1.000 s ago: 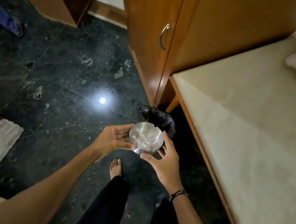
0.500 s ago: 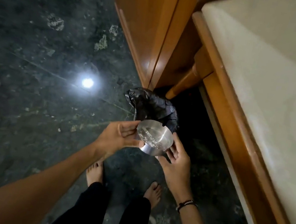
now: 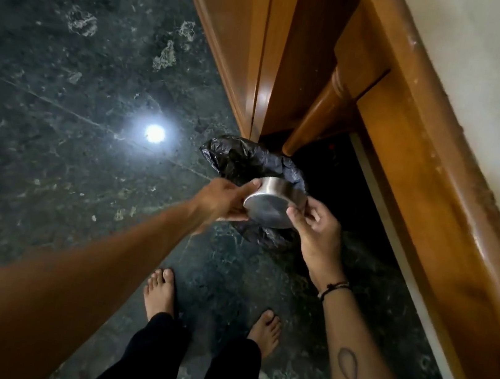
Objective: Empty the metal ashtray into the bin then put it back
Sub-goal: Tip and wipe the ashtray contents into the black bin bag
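Both hands, left (image 3: pixel 221 199) and right (image 3: pixel 317 228), grasp the upturned ashtray (image 3: pixel 272 207) over the black-lined bin (image 3: pixel 246 159), beside wardrobe (image 3: pixel 248 43) and bed frame (image 3: pixel 433 171)

The dark marble floor (image 3: pixel 52 159) carries the black-lined bin (image 3: pixel 246 159) beside the wooden wardrobe (image 3: pixel 248 43).

pretty dim overall. one bright white glare spot on the dark floor (image 3: pixel 154 133), left of the hands, an overhead light reflecting. deep shadow under the bed frame (image 3: pixel 454 200) to the right. edges bend, slightly soft everywhere.
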